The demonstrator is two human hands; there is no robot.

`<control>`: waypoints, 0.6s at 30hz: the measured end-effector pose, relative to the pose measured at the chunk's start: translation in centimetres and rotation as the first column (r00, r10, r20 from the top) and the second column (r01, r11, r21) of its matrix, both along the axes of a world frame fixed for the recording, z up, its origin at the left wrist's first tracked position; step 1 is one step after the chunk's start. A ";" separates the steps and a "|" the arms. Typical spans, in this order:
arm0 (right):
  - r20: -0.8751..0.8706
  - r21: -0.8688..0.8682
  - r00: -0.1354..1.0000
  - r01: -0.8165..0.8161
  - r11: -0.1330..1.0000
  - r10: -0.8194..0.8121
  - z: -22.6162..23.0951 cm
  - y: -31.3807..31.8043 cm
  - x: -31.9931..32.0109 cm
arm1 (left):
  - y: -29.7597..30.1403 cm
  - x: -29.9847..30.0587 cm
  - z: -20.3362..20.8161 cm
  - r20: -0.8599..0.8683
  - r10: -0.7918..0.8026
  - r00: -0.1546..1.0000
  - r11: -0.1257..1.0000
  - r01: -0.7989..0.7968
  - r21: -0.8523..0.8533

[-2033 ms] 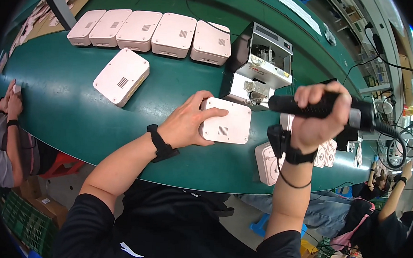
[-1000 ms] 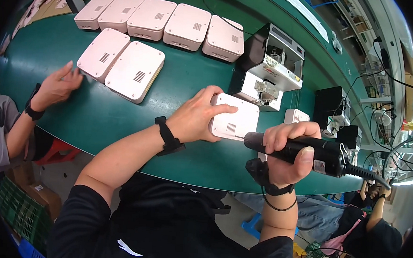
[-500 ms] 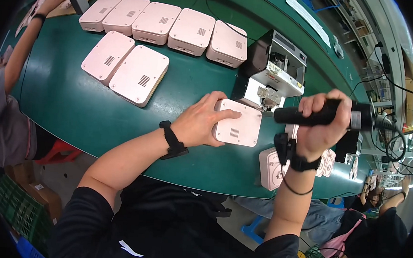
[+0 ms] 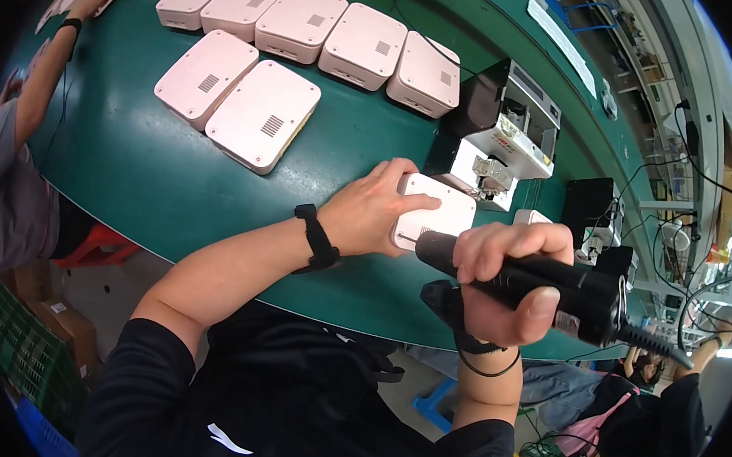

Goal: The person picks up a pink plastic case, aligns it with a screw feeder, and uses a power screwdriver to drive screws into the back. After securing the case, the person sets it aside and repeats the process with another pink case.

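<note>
White box (image 4: 457,208) is lying flat on the green desk (image 4: 133,161), between its near edge and a metal machine (image 4: 474,113). The left hand (image 4: 371,209) is gripping its left side, seemingly bracing it against sliding. The right hand's (image 4: 500,253) fingers are wrapping around a black electric screwdriver (image 4: 578,293), angling it toward the box's near left corner; contact is hard to tell. Seven more boxes (image 4: 301,22) are sitting toward the desk's far left corner, probably grouped there for order.

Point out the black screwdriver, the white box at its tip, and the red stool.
Black screwdriver (image 4: 572,292), head view: on the thick rear body.
White box (image 4: 452,218), head view: on the flat upper face.
Red stool (image 4: 96,247), head view: on its visible part.
</note>
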State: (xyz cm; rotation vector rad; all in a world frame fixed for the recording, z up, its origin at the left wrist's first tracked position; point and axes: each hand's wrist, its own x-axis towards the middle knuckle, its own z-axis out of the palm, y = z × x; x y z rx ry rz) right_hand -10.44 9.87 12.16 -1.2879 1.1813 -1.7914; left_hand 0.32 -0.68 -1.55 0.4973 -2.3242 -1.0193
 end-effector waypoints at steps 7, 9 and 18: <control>-0.018 0.015 0.999 -0.028 0.999 0.028 -0.7 -0.3 0.5 | -0.1 0.3 -0.5 -0.023 0.001 1.000 1.000 -0.001 -0.021; -0.002 0.005 0.999 -0.042 0.999 0.042 -0.9 -0.4 0.4 | 0.0 0.5 -0.2 0.003 -0.006 1.000 1.000 0.006 -0.002; 0.176 -0.299 0.968 -0.121 0.947 0.179 3.2 0.0 -4.2 | -0.6 1.3 2.4 0.115 -0.125 0.985 0.951 0.086 0.298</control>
